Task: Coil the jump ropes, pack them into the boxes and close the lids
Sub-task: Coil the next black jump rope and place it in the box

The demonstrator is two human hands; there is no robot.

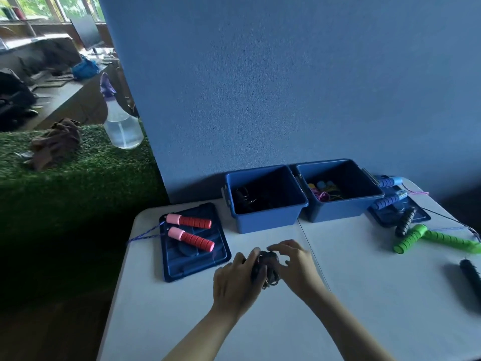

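Your left hand [235, 278] grips springy black rope bundle [265, 269]; right hand [294, 264] fingers loose over it. Pinch coils midway or they'll pop open.

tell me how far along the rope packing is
Partly done: the left box holds something dark and the right box holds colourful rope. In hand: the left hand grips a dark rope bundle while the right hand works on it. Left: the red-handled rope lying on a lid, the green-handled rope, the blue-handled rope, and both lids off.
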